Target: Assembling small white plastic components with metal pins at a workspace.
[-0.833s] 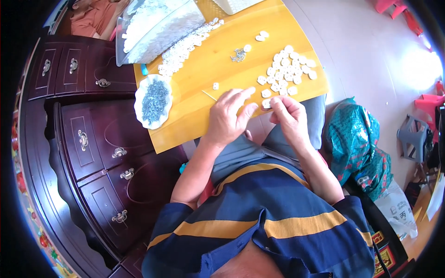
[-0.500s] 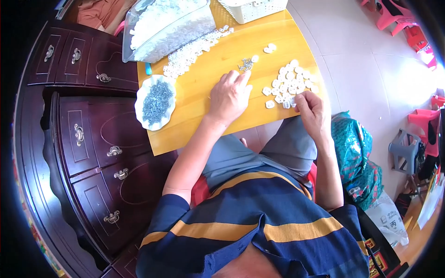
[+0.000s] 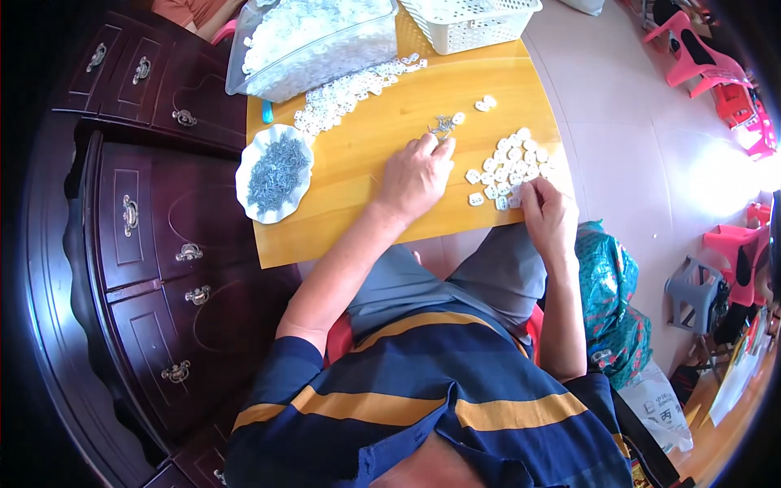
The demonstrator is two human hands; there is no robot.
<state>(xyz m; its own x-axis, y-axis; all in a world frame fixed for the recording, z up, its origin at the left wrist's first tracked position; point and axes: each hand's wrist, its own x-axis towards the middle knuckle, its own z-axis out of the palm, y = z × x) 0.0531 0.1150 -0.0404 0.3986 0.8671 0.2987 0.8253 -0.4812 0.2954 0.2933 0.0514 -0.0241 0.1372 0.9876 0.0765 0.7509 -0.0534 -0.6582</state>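
Observation:
On the yellow tabletop, my left hand (image 3: 415, 176) has its fingers drawn together at the near edge of a small heap of grey metal screws (image 3: 443, 124). Whatever lies between those fingertips is too small to make out. A single round white piece (image 3: 459, 118) sits beside the heap. My right hand (image 3: 551, 218) is closed at the table's near right edge, its thumb and forefinger against a cluster of small white plastic pieces (image 3: 510, 164). Its curled fingers hide what they may hold. Two or three similar white pieces (image 3: 486, 103) lie farther back.
A scalloped white dish (image 3: 303, 185) of screws stands at the table's left. Behind it are loose white pieces (image 3: 329, 104), a clear bin (image 3: 325, 67) full of them and a white basket (image 3: 484, 35). Dark drawers (image 3: 134, 211) flank the left; a green bag (image 3: 606, 301) sits right.
The view has shifted, bringing more of the white basket into sight. My left fingers have drawn closer together beside the screws. My right hand stays by the white pieces.

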